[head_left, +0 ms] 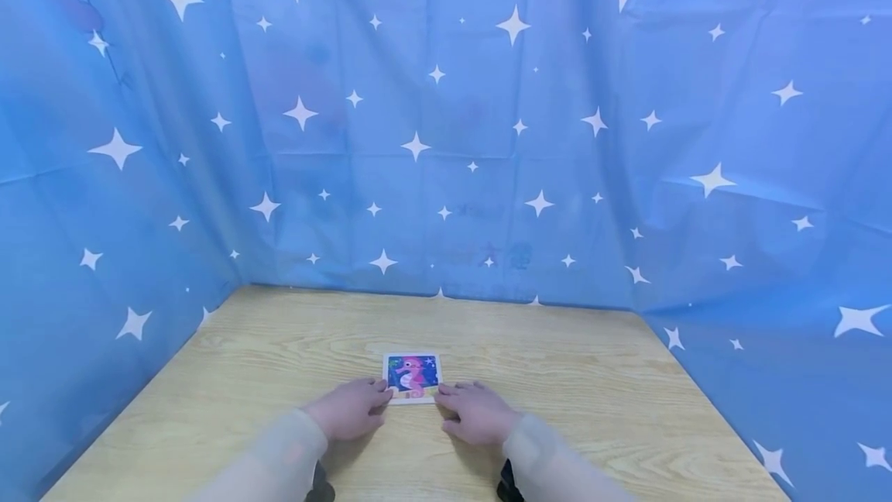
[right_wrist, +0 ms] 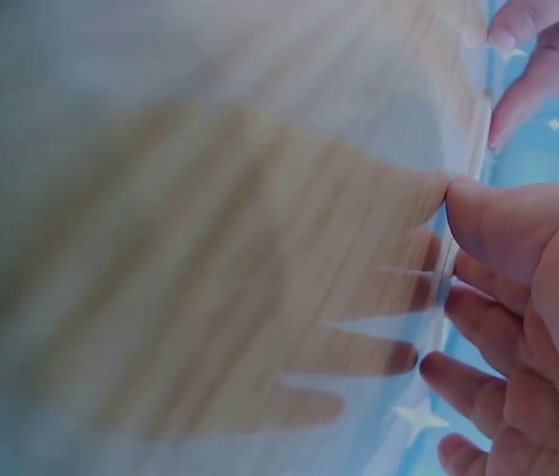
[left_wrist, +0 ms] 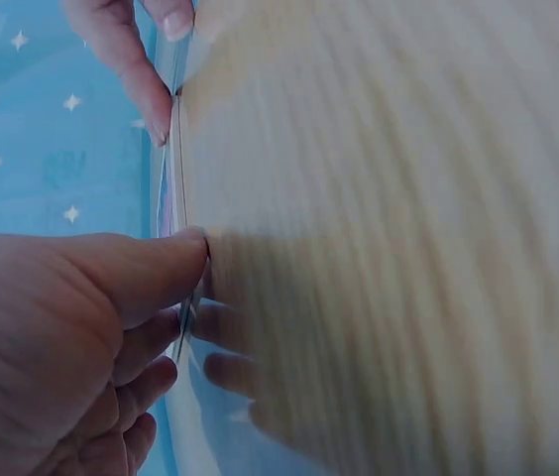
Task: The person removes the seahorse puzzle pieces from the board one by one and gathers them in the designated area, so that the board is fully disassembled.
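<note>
A small square picture board [head_left: 413,372] with a white border lies flat on the wooden table, showing a pink seahorse on dark blue. At its lower left corner my left hand [head_left: 351,409] touches the edge with its fingertips. My right hand [head_left: 478,412] mirrors this at the lower right corner. Both thumbs point inward, apart from the board, near the tabletop. In the left wrist view the left thumb [left_wrist: 156,266] is down at the table surface, fingers loosely bent behind it. The right wrist view shows the right thumb [right_wrist: 503,223] likewise, with its fingers spread.
The wooden table [head_left: 557,362] reflects the hands on its glossy top. A blue curtain [head_left: 460,115] with white stars hangs behind the table and along both sides. Light sleeves [head_left: 279,455] cover both forearms, and dark wrist devices [head_left: 510,480] sit under them.
</note>
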A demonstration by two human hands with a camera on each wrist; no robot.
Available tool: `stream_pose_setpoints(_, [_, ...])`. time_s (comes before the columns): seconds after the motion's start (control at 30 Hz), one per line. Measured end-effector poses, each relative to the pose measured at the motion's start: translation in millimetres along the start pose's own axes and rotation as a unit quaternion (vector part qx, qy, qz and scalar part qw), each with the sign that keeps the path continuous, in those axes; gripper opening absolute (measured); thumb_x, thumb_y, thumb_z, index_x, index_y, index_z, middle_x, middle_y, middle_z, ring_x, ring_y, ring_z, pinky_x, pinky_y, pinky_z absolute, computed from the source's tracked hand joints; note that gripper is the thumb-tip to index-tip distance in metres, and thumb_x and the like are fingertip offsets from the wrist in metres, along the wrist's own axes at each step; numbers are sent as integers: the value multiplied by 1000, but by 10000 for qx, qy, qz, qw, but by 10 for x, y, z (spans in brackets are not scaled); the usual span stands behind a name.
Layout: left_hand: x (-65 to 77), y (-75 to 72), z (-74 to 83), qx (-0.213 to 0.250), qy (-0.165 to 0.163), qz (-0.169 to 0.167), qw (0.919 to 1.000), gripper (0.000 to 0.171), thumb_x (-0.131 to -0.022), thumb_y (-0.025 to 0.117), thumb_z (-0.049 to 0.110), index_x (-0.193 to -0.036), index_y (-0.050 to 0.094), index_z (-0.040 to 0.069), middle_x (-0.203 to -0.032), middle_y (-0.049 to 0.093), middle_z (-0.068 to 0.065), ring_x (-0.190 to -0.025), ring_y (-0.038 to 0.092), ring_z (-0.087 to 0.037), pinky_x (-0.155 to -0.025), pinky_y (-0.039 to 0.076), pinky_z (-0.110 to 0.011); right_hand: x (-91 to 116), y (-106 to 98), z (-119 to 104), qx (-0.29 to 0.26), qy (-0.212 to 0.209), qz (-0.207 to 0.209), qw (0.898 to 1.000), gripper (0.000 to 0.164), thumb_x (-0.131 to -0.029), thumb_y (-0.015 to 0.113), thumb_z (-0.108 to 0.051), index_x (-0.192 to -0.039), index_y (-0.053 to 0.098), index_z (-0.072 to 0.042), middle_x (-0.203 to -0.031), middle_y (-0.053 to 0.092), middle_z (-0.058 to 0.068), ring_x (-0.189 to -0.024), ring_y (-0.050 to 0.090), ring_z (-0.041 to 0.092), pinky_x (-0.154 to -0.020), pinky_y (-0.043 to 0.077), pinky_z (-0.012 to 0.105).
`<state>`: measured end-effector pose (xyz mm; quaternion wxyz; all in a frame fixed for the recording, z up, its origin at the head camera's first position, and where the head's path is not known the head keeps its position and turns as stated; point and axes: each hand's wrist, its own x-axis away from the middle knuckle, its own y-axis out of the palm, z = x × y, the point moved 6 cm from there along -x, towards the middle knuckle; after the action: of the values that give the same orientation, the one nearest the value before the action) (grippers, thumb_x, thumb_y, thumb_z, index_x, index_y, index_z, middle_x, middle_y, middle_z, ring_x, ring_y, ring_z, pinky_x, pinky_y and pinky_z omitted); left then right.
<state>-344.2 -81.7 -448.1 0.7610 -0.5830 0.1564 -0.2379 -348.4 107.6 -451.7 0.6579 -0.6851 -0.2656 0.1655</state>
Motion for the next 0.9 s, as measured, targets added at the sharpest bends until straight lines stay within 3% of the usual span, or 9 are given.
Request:
stream_pose_setpoints(0.47, [-60, 67, 438, -498, 187, -84, 9985, 52, -91, 60, 36, -135, 56, 9, -140, 52, -12, -129, 46, -34, -107, 36, -45, 387, -5, 122, 278, 10, 227, 9994, 47, -93, 62, -36, -135, 57, -17, -140, 53, 1, -127, 50, 24, -106, 35, 51])
stream_pose_setpoints(0.9, [-30, 128, 699, -694, 282, -62, 9972, 56, -90, 60, 43, -135, 57, 11, -139, 53, -9, -130, 46, -31, -108, 35, -41, 712, -54, 115, 365, -57, 504, 9980, 47, -91, 64, -33, -133, 59, -12, -136, 56, 4, -124, 52, 28, -103, 37, 54])
